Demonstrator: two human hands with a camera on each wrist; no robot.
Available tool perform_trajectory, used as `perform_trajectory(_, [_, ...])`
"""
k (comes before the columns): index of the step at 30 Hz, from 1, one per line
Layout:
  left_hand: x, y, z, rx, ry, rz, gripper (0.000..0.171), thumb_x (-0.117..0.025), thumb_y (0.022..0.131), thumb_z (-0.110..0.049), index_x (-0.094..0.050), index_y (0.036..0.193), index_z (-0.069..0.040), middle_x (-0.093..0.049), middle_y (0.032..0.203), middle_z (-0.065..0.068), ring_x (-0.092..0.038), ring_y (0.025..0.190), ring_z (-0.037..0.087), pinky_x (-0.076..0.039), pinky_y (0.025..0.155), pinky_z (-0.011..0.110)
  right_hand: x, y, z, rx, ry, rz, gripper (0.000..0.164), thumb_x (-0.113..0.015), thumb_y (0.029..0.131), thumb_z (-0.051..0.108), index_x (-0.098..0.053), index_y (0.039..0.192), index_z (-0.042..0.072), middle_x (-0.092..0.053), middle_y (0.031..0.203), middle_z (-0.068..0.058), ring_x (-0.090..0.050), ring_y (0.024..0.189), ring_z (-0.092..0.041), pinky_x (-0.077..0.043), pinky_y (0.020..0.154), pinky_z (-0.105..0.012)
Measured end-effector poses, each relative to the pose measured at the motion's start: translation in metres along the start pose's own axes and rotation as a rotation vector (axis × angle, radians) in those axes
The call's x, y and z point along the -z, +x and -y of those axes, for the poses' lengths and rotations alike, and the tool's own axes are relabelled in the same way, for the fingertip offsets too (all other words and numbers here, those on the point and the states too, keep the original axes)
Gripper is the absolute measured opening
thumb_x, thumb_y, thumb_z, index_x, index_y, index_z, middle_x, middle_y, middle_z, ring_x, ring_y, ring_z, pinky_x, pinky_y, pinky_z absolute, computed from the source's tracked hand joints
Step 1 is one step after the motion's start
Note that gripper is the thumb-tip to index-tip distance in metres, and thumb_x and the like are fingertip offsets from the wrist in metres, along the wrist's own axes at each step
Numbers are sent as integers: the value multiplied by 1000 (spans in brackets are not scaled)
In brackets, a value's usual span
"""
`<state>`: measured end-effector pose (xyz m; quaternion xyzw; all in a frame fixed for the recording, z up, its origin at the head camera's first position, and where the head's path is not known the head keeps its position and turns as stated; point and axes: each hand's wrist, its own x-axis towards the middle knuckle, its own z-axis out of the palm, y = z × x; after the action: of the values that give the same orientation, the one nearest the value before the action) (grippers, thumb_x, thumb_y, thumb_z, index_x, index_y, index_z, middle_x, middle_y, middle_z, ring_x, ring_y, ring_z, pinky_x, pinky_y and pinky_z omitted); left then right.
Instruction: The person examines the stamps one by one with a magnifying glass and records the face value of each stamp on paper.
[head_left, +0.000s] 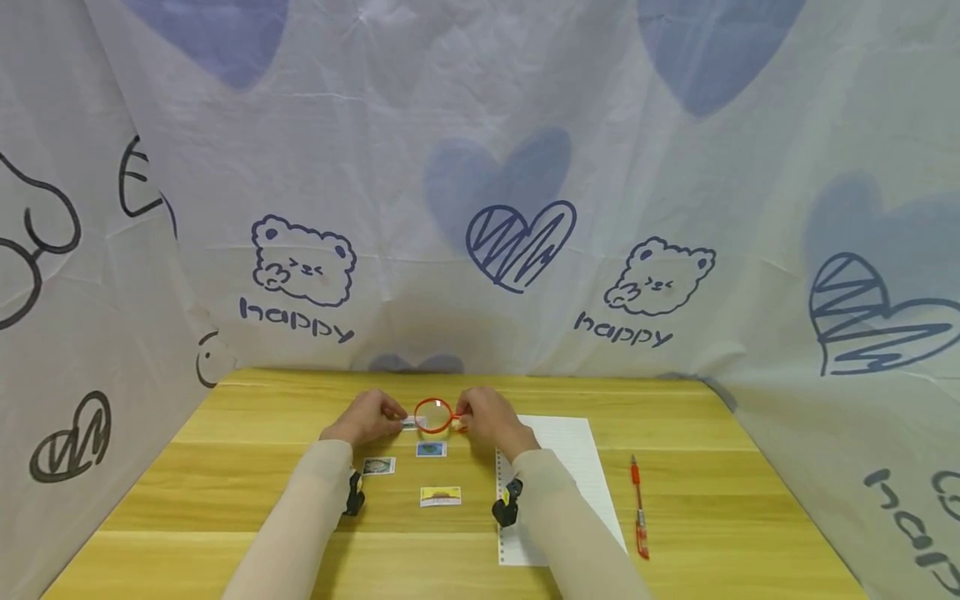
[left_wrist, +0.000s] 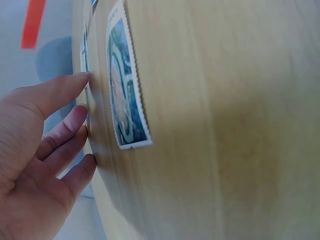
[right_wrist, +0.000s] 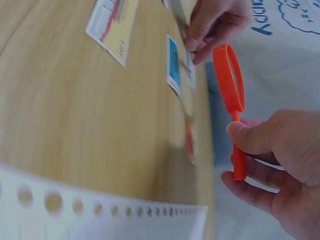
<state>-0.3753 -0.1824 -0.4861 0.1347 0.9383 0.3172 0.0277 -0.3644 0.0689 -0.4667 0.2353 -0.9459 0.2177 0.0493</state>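
My right hand (head_left: pixel 486 419) pinches the handle of a red magnifying glass (right_wrist: pixel 231 87) between thumb and fingers. Its round lens is held above the table, over the right end of a small stamp (head_left: pixel 409 423). Beside that stamp is my left hand (left_wrist: pixel 37 135); the thumb touches the stamp's edge and the spread fingertips rest on the table. Closer to me lie a blue stamp (head_left: pixel 431 450), a green-patterned stamp (left_wrist: pixel 122 85) and a yellow stamp (head_left: pixel 441 497). An orange-coloured stamp (right_wrist: pixel 190 142) lies partly hidden near my right hand in the head view.
A lined sheet with punched holes (head_left: pixel 592 479) lies under my right forearm. To its right is a red pen (head_left: pixel 639 508). The wooden table (head_left: pixel 225 467) is enclosed by a printed white cloth (head_left: pixel 420 308) at the back and sides.
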Motion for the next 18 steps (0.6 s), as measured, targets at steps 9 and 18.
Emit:
perform_trajectory(9, [-1, -1, 0, 3, 8, -9, 17, -76, 90, -7, -81, 106, -7, -76, 109, 12, -68, 99, 24, -58, 95, 48, 34, -26, -26, 25, 18, -31, 1, -75, 92, 5, -75, 91, 5, -73, 88, -4, -63, 79, -14, -56, 75, -33])
perform_trajectory(18, [0, -2, 0, -15, 7, -8, 18, -75, 90, -8, -80, 107, -6, -75, 107, 12, -66, 97, 23, -57, 92, 47, 64, -72, -61, -68, 14, -80, 8, -77, 88, 1, -74, 86, 8, -68, 81, -1, -56, 76, -12, -52, 73, -30])
